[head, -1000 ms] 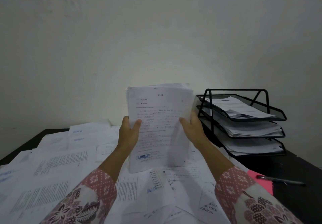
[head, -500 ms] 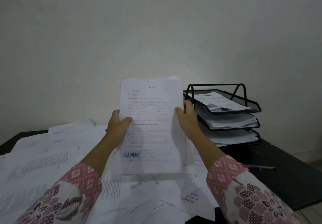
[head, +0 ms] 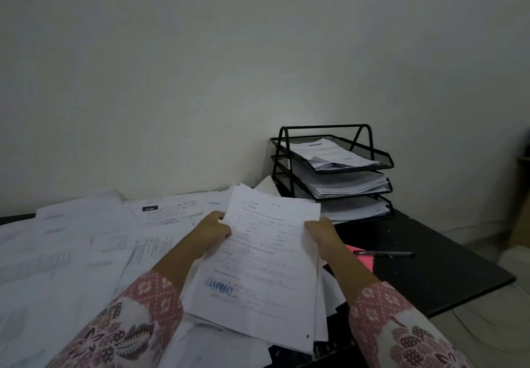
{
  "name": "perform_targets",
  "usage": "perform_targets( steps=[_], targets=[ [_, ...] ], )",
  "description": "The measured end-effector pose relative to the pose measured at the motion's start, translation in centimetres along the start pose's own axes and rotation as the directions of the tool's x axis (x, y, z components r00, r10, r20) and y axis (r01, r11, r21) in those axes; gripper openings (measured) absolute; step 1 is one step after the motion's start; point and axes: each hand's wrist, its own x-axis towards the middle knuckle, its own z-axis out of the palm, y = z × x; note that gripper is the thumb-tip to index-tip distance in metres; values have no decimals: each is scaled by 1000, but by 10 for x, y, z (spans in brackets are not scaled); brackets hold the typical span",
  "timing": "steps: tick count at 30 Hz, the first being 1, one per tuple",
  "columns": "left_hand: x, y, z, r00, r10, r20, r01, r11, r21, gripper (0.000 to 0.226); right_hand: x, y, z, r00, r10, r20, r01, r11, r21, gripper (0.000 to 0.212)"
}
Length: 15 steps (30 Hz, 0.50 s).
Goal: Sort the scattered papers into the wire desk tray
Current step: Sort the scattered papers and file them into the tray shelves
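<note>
A stack of printed papers (head: 263, 256), with a blue stamp on its top sheet, is tilted low over the desk. My left hand (head: 212, 231) grips its left edge and my right hand (head: 322, 234) grips its right edge. The black three-tier wire desk tray (head: 370, 155) stands at the back right against the wall, with papers in all three tiers. Many scattered papers (head: 71, 253) cover the left and middle of the black desk (head: 430, 276).
A dark pen (head: 384, 253) lies on a pink sheet (head: 364, 261) just right of my right hand. The desk's right edge drops to a pale floor. A plain wall rises behind the desk.
The stack was held upright in front of me; now it has come down and tilted flatter over the desk. My view has shifted left, so the tray sits further right.
</note>
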Motion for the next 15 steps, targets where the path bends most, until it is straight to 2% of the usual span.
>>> perform_targets(
  steps=[3, 5, 7, 8, 10, 11, 12, 13, 14, 15],
  targets=[
    [1, 5, 18, 994, 25, 102, -17, 997, -79, 36, 7, 4, -23, 999, 34, -37, -35, 999, -24, 10],
    [-1, 9, 30, 982, 32, 184, -5, 990, -143, 33, 16, 10, -42, 995, 37, -89, -41, 998, -43, 17],
    [-2, 12, 43, 964, 35, 265, 19, 980, -197, 31, 23, 12, -58, 989, 36, -142, -37, 999, -1, 11],
    [-4, 14, 49, 950, 43, 310, 29, 974, -225, 29, 24, 11, -65, 985, 32, -168, -36, 999, -19, 19],
    [-7, 17, 59, 912, 60, 407, 50, 966, -255, 24, 21, 2, -80, 974, 84, -211, -123, 976, -179, 36],
    [-8, 18, 63, 890, 61, 452, 64, 964, -258, 25, 18, 4, -89, 979, -37, -198, -72, 854, -515, 39],
    [-9, 18, 66, 867, 58, 495, 81, 964, -254, 26, 18, 3, -96, 971, -103, -218, -72, 738, -671, 39],
    [-9, 18, 69, 847, 51, 530, 95, 965, -244, 27, 24, 4, -104, 972, -122, -199, -59, 696, -716, 38],
    [-10, 20, 72, 829, 45, 557, 105, 966, -235, 27, 31, 5, -109, 975, -128, -184, -40, 708, -705, 37],
    [-10, 21, 75, 820, 42, 571, 108, 968, -226, 25, 36, 5, -115, 954, -97, -283, -108, 770, -629, 37]
  ],
)
